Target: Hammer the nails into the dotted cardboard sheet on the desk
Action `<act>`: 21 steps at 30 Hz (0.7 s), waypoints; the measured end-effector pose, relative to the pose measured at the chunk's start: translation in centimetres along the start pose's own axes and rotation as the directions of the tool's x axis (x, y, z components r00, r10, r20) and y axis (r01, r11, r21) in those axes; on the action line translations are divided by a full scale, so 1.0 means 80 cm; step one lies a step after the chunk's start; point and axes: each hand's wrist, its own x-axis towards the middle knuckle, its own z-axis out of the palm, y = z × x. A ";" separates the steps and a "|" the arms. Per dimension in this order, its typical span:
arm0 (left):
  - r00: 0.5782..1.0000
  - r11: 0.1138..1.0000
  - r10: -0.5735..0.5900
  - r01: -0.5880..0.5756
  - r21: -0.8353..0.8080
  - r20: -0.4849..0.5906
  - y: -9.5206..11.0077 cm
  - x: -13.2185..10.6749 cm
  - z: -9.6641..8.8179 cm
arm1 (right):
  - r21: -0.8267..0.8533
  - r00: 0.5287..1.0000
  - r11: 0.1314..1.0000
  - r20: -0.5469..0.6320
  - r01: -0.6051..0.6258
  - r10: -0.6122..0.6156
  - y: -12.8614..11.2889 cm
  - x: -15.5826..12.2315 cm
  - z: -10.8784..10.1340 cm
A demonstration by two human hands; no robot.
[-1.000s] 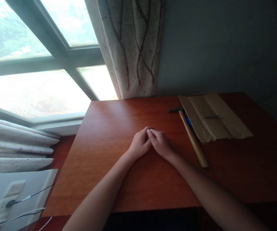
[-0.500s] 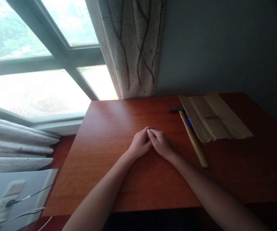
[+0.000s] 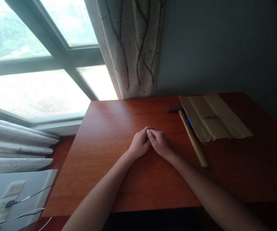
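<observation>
My left hand and my right hand are clasped together on the brown wooden table. Their fingers are folded against each other, and most fingertips are hidden. No object shows in either hand. To the right of my right hand lies a hammer with a wooden handle and a dark metal head, the head toward the far side. Beyond it is a flattened piece of cardboard with several thin metal nails on top. A blue thing, partly hidden, shows between hammer and cardboard.
A patterned curtain hangs behind the table's far edge, beside a window. At the lower left, a wall socket has a plug and cables running from it. A dark wall stands behind the cardboard.
</observation>
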 end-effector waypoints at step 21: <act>1.000 0.999 0.022 -0.022 -0.028 0.008 -0.004 0.000 0.000 | 0.013 1.000 1.000 0.004 0.018 -0.018 -0.005 0.001 0.000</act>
